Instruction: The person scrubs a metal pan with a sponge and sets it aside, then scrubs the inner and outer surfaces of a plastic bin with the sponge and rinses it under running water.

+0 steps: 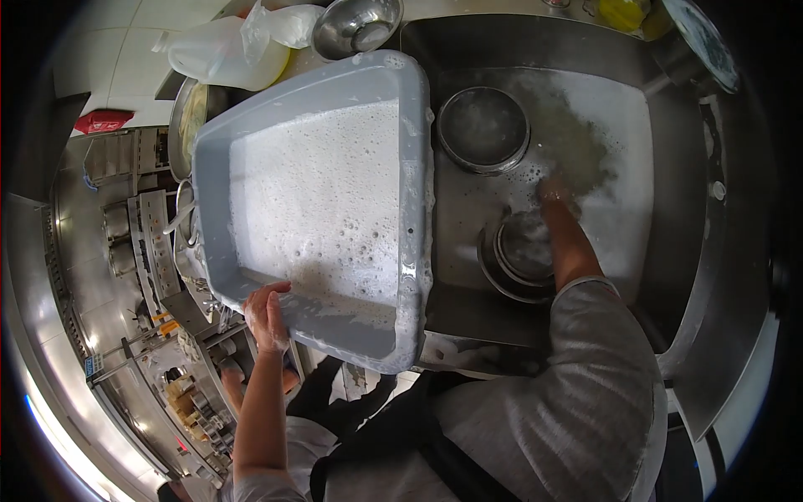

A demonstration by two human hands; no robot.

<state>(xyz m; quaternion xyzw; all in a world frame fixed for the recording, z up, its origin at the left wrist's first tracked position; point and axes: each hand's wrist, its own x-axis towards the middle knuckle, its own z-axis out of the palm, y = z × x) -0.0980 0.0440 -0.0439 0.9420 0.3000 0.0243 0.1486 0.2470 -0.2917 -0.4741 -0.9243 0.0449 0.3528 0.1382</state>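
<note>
My left hand point(268, 314) grips the near rim of a grey plastic basin point(414, 192), with the fingers bent over the edge. White, bubbly suds point(314, 192) fill much of that basin. On the right, my right hand point(554, 194) reaches down into the cloudy water of a metal sink point(535, 50); its fingers are hidden below the surface. Close beside it sit nested round metal pans or bowls point(523, 251), partly under water. Farther back in the sink lies a dark round pan point(483, 127).
Behind the basin stand a steel bowl point(358, 29) and a translucent plastic jug point(226, 60). A large pot point(186, 130) is at the basin's left. Another person point(293, 435) is close by below, and kitchen shelving point(196, 410) runs along the left.
</note>
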